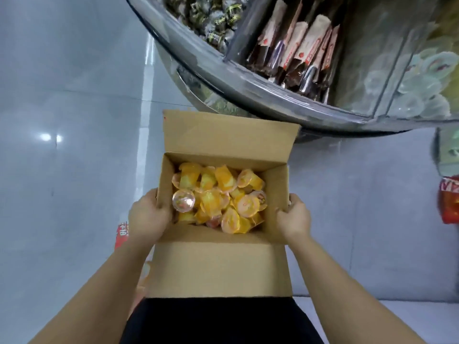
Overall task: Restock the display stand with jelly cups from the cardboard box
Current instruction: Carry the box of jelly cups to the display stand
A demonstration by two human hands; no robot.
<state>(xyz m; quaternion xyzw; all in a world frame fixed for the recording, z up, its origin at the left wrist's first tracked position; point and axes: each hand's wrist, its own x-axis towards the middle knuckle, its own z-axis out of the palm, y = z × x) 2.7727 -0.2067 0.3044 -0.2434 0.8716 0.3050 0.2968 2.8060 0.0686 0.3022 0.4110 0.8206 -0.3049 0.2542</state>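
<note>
A person stands over an open cardboard box (pixel 218 266) and holds it by its two side walls. The left hand (pixel 147 214) wraps over the top edge of the left wall, fingers curled down inside the box and the palm against the outside. The right hand (pixel 294 216) grips the top edge of the right wall the same way, with the thumb lying on the inner face. Both hands are clamped on the cardboard and neither touches what lies inside.

The box's flaps are folded outward, the far one standing up toward the stand and the near one hanging toward the person's dark clothing (pixel 221 321). In the bottom lies a loose heap of jelly cups (pixel 218 199), yellow and orange, tumbled at all angles, some with their round foil lids facing up. One cup with a clear pinkish lid sits near the left wall, just beside the left hand's fingers.

Beyond the box, just past its far flap, is the round display stand (pixel 285 100) with clear curved walls and dividers. One compartment holds dark wrapped sweets (pixel 213 18), the next holds long brown and white packets (pixel 303 50), and the one to the right holds pale, clear cups (pixel 422 80), blurred by the plastic.

The floor (pixel 74 120) is glossy grey tile. A red packet (pixel 449 202) shows at the right edge.
</note>
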